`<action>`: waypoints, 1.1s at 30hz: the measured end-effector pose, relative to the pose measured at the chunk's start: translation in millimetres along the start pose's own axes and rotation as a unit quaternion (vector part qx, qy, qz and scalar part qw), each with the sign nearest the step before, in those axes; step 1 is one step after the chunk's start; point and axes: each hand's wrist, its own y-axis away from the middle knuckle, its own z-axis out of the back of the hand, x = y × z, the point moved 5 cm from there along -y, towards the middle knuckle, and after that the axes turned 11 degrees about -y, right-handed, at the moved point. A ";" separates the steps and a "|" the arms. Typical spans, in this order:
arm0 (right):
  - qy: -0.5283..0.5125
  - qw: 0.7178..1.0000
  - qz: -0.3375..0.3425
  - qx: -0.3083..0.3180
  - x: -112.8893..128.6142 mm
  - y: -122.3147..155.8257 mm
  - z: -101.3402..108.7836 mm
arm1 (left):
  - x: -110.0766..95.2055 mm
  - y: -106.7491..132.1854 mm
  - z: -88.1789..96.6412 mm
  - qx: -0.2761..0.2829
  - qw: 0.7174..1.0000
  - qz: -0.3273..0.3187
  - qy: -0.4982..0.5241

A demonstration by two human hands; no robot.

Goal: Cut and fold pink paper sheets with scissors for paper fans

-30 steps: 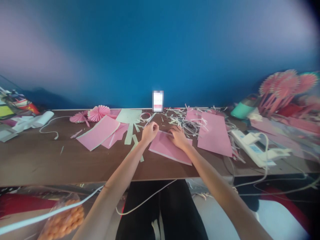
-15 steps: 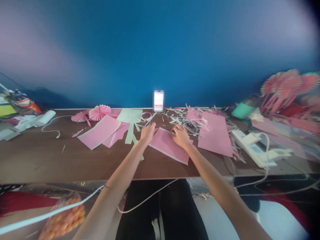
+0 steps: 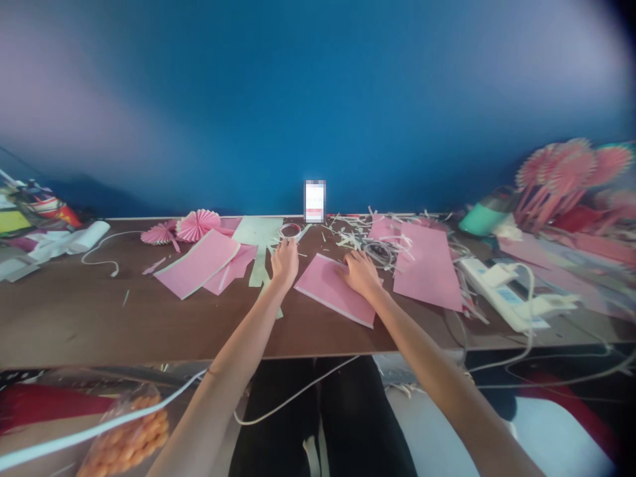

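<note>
My right hand (image 3: 362, 271) rests on the right part of a pink paper sheet (image 3: 334, 290), fingers stretched out and pressing it to the table. The sheet lies at an angle and has a pale strip along its near edge. To its left, my left hand (image 3: 285, 262) is just in front of a roll of tape (image 3: 290, 231), with fingers reaching forward. Whether the fingertips touch the roll is hard to see. Pale green paper strips (image 3: 259, 266) lie beside this hand.
Pink sheets (image 3: 199, 263) and folded paper rosettes (image 3: 199, 225) lie left; another pink sheet (image 3: 427, 265) lies right. White paper scraps (image 3: 355, 235) litter the back near a lit phone (image 3: 315, 201). A power strip (image 3: 501, 295) with cables stands at the right.
My left hand has left the pink sheet's far left corner and shifted left, to just before the tape roll. My right hand stays on the sheet.
</note>
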 end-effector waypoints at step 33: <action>-0.276 0.953 0.096 -0.075 20.2 -1.4 21.7 | -41.2 9.4 5.5 0.127 0.876 -0.197 0.421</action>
